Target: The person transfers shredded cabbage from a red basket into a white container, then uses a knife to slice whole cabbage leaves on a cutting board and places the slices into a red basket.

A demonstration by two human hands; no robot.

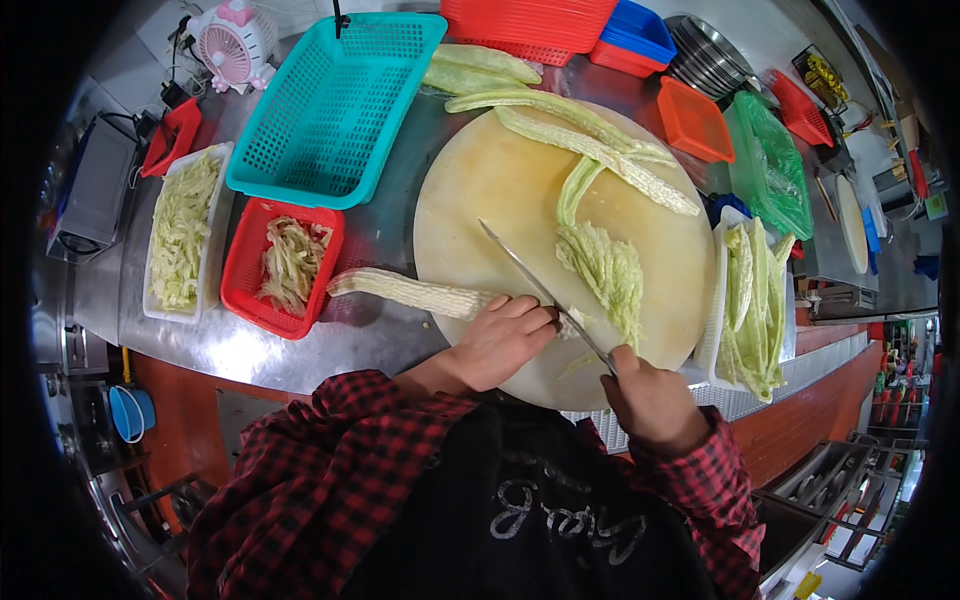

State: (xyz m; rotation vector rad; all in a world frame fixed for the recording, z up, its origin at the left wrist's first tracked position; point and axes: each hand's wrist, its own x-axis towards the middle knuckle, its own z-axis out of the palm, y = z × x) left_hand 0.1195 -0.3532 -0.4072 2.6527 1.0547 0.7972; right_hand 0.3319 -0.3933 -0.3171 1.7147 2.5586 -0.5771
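My left hand (510, 335) presses on a long, pale, ridged gourd (420, 291) near its right end; the gourd's left part reaches past the edge of a round cutting board (480, 180). In my right hand (651, 397) is the handle of a kitchen knife (525, 271), its blade slanting up to the left across the gourd's cut end, beside my left fingers. Thin green slices (607, 274) lie in a fanned heap right of the blade. Several peeled gourds (592, 142) lie across the far part of the board, one of them reaching down to the slices.
Left of the board stand a teal basket (360, 196), a red basket (234, 289) with shavings and a white tray (156, 300) of slices. At the right, a white tray (709, 341) holds gourds. Red baskets (529, 26), an orange basket (694, 120) and metal bowls (705, 56) stand behind.
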